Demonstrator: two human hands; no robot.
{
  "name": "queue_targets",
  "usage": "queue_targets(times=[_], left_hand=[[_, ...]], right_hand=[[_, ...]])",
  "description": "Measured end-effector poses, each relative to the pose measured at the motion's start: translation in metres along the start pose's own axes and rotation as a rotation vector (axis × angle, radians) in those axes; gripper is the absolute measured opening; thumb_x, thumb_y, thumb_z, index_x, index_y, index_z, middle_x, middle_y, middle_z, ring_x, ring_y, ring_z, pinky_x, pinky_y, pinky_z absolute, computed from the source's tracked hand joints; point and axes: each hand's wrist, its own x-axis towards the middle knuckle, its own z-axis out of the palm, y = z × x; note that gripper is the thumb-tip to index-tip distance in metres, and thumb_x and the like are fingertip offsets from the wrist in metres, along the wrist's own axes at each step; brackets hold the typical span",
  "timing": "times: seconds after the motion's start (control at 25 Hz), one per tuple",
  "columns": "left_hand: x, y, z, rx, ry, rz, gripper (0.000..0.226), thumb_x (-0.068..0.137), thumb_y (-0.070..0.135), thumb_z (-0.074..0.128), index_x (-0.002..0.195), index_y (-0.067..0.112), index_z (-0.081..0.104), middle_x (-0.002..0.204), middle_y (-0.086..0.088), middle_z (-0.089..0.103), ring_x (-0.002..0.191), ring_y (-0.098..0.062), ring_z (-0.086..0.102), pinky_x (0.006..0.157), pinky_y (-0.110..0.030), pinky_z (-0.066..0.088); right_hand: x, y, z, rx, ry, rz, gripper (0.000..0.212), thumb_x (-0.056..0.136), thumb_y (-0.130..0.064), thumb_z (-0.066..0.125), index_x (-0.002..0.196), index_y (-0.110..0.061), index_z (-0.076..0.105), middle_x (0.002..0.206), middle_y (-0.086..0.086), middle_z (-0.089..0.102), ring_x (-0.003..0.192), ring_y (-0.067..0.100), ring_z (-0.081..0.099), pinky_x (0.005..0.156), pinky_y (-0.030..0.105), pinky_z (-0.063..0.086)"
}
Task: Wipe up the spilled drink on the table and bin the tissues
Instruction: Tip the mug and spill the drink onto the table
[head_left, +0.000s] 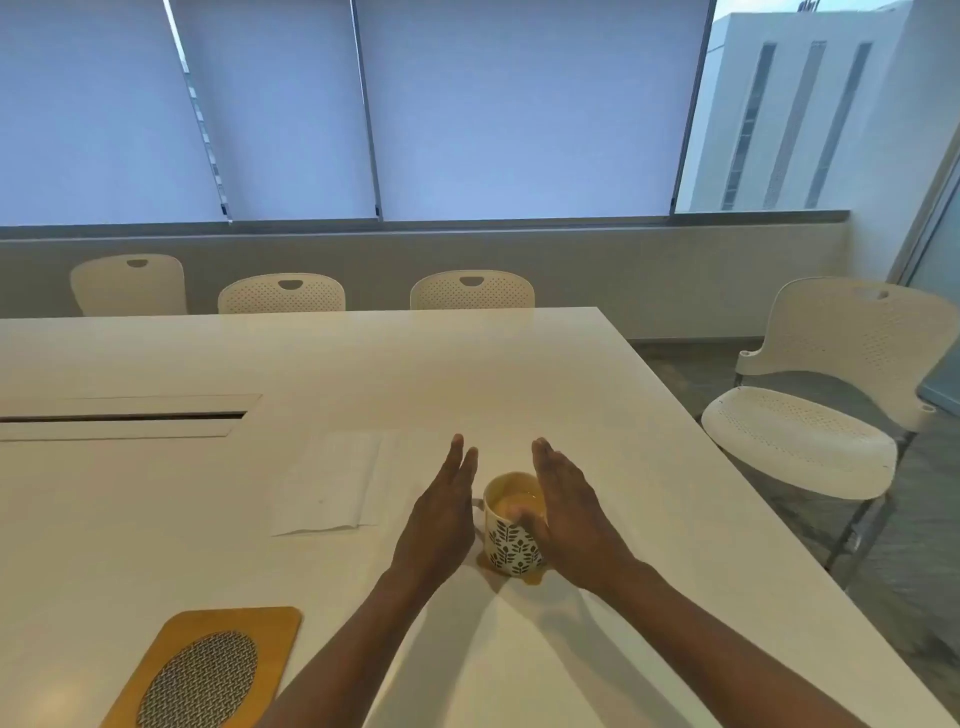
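A white mug (511, 548) with a dark leaf pattern stands on the white table (363, 364), holding an orange-yellow drink. A small orange puddle (532, 577) rings its base. My left hand (441, 514) is flat and upright just left of the mug, fingers straight, holding nothing. My right hand (569, 512) is flat on the mug's right side, its thumb against the mug wall. White tissues (335, 483) lie spread on the table to the left of my left hand.
A wooden board (208, 670) with an oval metal mesh lies at the near left. A cable slot (124, 417) is cut into the table at left. White perforated chairs stand along the far edge (471, 291) and at the right (831, 410).
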Motion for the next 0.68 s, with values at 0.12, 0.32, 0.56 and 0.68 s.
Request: queue_targets(times=[0.12,0.32,0.56,0.68], left_hand=[[-0.002,-0.009,0.001,-0.052,0.03,-0.012,0.049,0.102,0.01,0.042,0.15,0.019,0.038,0.159,0.003,0.03,0.141,-0.015,0.04,0.112,-0.038,0.04],[-0.008,-0.021,0.0,-0.07,-0.01,-0.039,0.034,0.102,0.027,0.049,0.133,0.022,0.059,0.129,0.003,0.067,0.116,-0.015,0.063,0.097,-0.033,0.051],[-0.005,-0.031,0.0,-0.2,-0.034,-0.05,0.019,0.098,0.016,0.056,0.112,0.019,0.068,0.084,0.005,0.074,0.075,-0.01,0.069,0.075,-0.037,0.057],[0.0,-0.033,-0.004,-0.257,-0.075,-0.058,0.014,0.096,0.017,0.058,0.102,0.016,0.071,0.077,0.006,0.074,0.07,-0.007,0.069,0.073,-0.038,0.057]], right_hand=[[-0.005,0.001,0.003,0.065,-0.037,0.02,0.088,0.09,-0.064,0.038,0.153,-0.023,-0.01,0.163,-0.006,-0.007,0.149,0.014,-0.001,0.116,0.03,0.006],[-0.012,0.003,0.006,0.184,-0.067,0.08,0.097,0.087,-0.049,0.061,0.153,-0.025,-0.007,0.162,-0.004,0.01,0.145,0.018,0.018,0.115,0.036,0.022],[-0.013,0.003,0.014,0.279,-0.028,0.191,0.1,0.08,-0.046,0.071,0.153,-0.024,0.005,0.152,0.003,0.034,0.135,0.021,0.036,0.107,0.039,0.035],[-0.011,0.005,0.015,0.346,-0.004,0.238,0.101,0.073,-0.049,0.077,0.151,-0.025,0.018,0.145,0.0,0.042,0.127,0.018,0.044,0.1,0.034,0.042]])
